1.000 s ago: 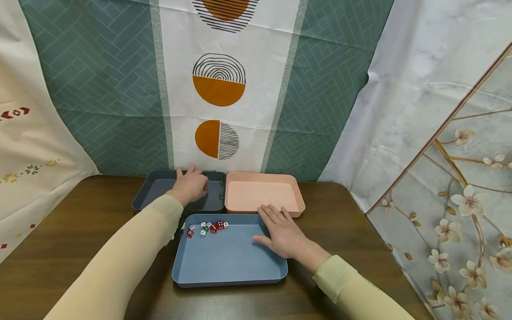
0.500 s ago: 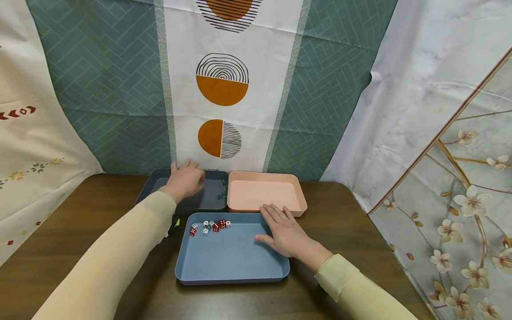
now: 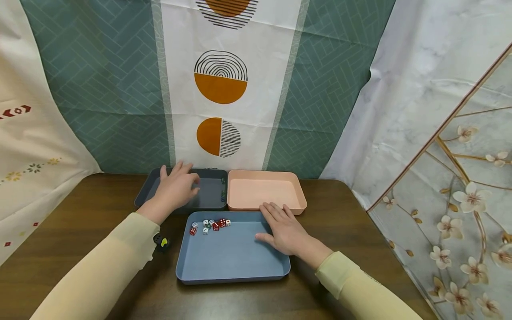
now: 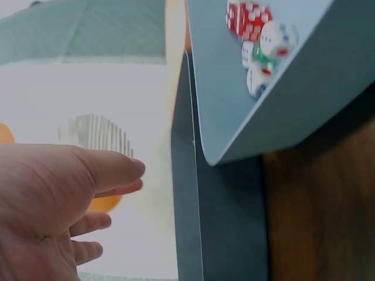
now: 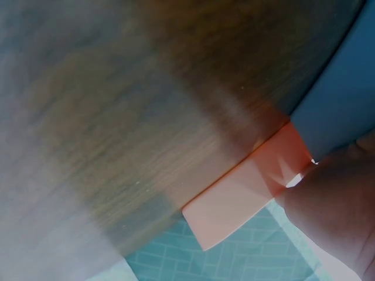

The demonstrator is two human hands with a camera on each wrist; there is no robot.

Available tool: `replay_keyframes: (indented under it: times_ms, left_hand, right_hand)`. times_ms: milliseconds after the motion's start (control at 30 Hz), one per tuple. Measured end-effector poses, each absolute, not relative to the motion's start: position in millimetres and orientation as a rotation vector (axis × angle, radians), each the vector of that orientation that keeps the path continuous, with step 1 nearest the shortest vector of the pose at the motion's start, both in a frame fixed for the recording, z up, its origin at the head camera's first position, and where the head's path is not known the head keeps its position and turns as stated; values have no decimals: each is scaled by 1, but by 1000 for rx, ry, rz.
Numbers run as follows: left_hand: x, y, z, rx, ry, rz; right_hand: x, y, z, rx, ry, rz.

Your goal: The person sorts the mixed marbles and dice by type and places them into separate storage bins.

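Observation:
My left hand [image 3: 175,186] is over the dark grey tray [image 3: 208,206] at the back left, fingers spread and loosely bent. Nothing shows between its thumb and fingers in the left wrist view. Several small dark green dice [image 3: 223,195] lie along that tray's right wall. My right hand [image 3: 282,231] lies flat over the right side of the blue tray [image 3: 234,262], its fingertips reaching the near edge of the pink tray [image 3: 266,189]. Red and white dice [image 3: 216,226] sit in a loose group at the blue tray's back left; part of it shows in the left wrist view.
All three trays stand close together on a brown wooden table [image 3: 100,213]. Behind them hangs a patterned cloth [image 3: 256,146], and a marble-look floral cloth [image 3: 452,178] covers the right side. A black strap piece with a yellow mark [image 3: 162,241] is under my left sleeve.
My left hand has drawn left, away from the dark tray's right wall, and its fingers have spread. Another small die shows near that wall. My right hand stays in place.

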State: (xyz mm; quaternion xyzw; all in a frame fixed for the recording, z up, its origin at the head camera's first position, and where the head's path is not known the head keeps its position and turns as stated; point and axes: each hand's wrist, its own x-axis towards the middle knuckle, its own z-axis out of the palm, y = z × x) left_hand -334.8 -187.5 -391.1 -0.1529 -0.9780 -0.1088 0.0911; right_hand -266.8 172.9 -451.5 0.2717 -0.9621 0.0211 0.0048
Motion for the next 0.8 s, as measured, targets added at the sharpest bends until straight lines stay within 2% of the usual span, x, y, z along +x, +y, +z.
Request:
replay_keyframes:
  times_ms: [467, 800]
  left_hand:
    - [-283, -179, -406, -587, -2753, -365]
    - [-269, -178, -411, -656, -2749, -367]
  right_hand:
    - [-266, 171, -450, 834, -3039, 82]
    - [-267, 172, -450, 834, -3035, 55]
